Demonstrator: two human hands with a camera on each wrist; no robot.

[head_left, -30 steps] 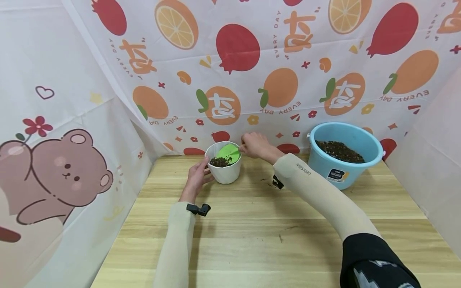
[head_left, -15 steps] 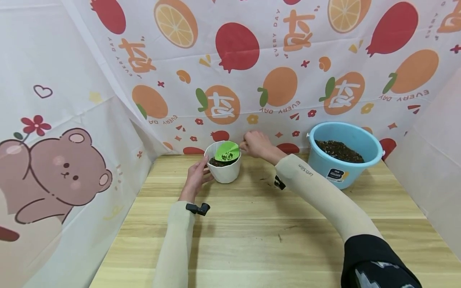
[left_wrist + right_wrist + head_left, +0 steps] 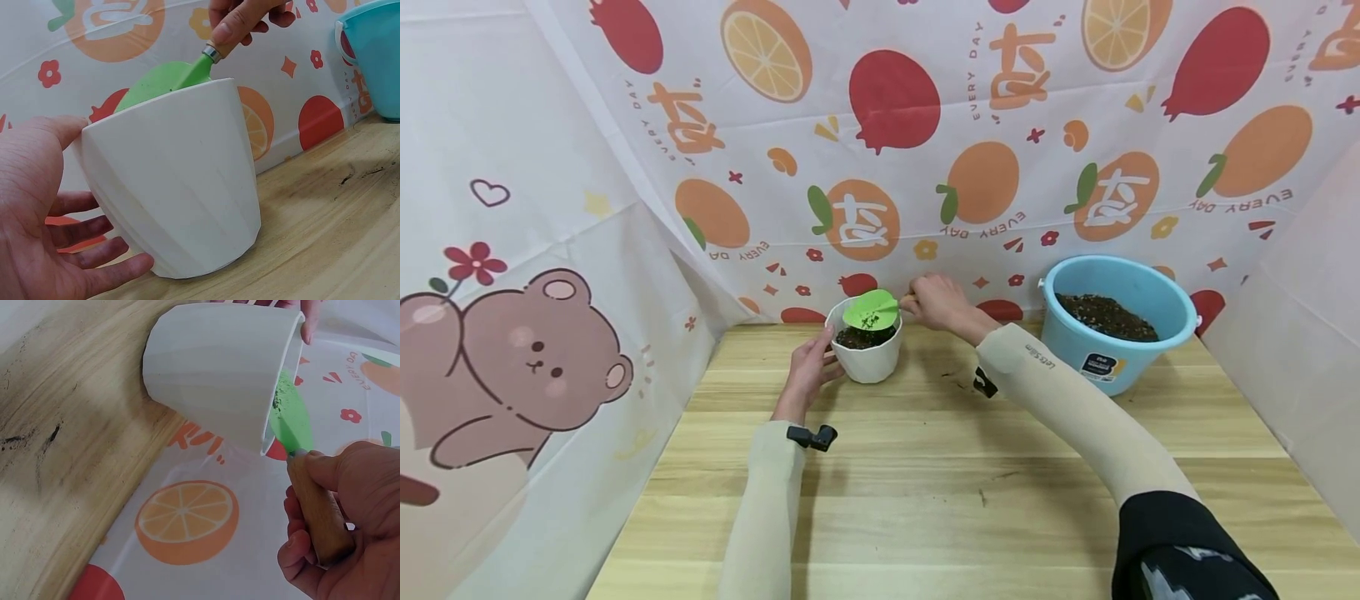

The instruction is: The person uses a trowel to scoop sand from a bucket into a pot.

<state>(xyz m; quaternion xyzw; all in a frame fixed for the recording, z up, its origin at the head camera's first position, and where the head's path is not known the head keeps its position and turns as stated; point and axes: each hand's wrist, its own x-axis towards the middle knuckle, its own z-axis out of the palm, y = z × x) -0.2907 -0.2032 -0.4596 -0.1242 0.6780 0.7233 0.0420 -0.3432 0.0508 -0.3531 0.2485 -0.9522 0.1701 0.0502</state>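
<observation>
Two hands work at a white pot (image 3: 866, 357) near the middle of the head view, on the wooden table (image 3: 925, 467) close to the back cloth. We see our left hand (image 3: 811, 369) on the left side of the pot: in the left wrist view the fingers are spread and nearly straight, the thumb lies on the rim, and the palm rests against the wall, so it supports the pot without clenching. Our right hand (image 3: 934, 302) is just right of the pot and grasps the wooden handle (image 3: 317, 512) of a green trowel (image 3: 871, 310), fingers curled firmly around it. The trowel blade stays over the pot opening, tilted, with some dark crumbs on it. Inside the pot we see dark soil (image 3: 865, 337). At the right of the head view a blue bucket (image 3: 1118, 321) stands well apart from the pot, also with soil inside.
</observation>
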